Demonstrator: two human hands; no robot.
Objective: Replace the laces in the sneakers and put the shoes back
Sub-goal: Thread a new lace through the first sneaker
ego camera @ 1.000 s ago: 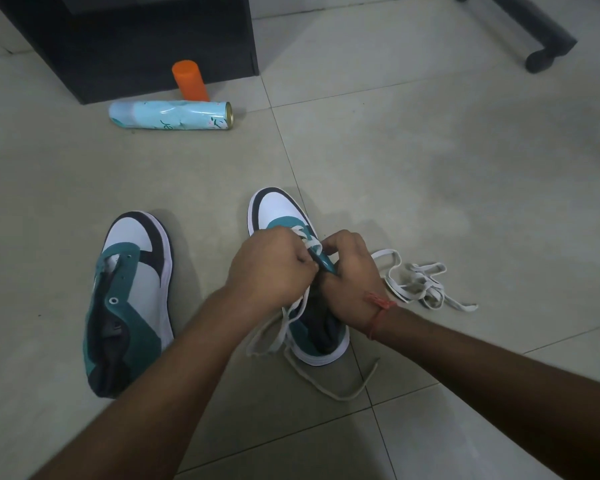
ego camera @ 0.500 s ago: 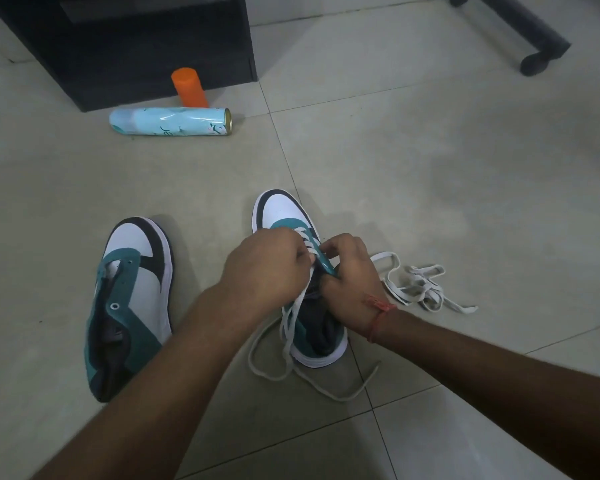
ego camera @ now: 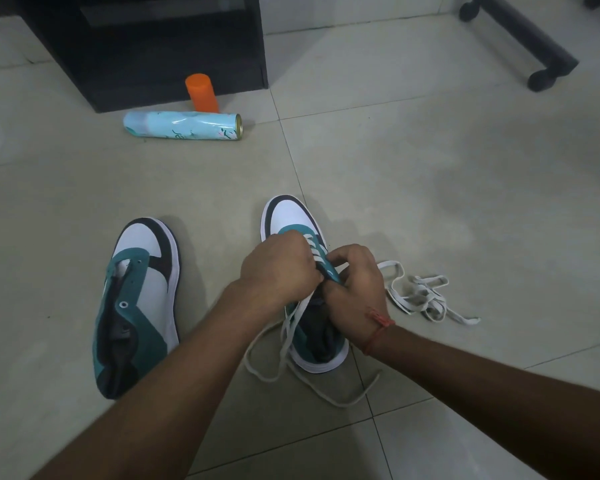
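Floor (ego camera: 430,168) carries all; unlaced sneaker (ego camera: 136,306) lies to the left; laced sneaker (ego camera: 291,220) stands under both hands, light but stiff-soled, so steady it at the eyelet flaps; spare lace (ego camera: 420,296) lies loose just right; working lace (ego camera: 291,323) is soft, limp, best pinched nr its tip; left hand (ego camera: 278,268) and right hand (ego camera: 354,289) have fingers curled, pinching it.

Two sneakers stand on the floor: an unlaced one (ego camera: 137,299) and a partly laced one (ego camera: 293,223). Two laces: one threaded in the sneaker (ego camera: 284,341), one loose in a heap (ego camera: 420,296). Two hands, left (ego camera: 279,268) and right (ego camera: 355,289). One spray can (ego camera: 182,125), one orange cap (ego camera: 201,92).
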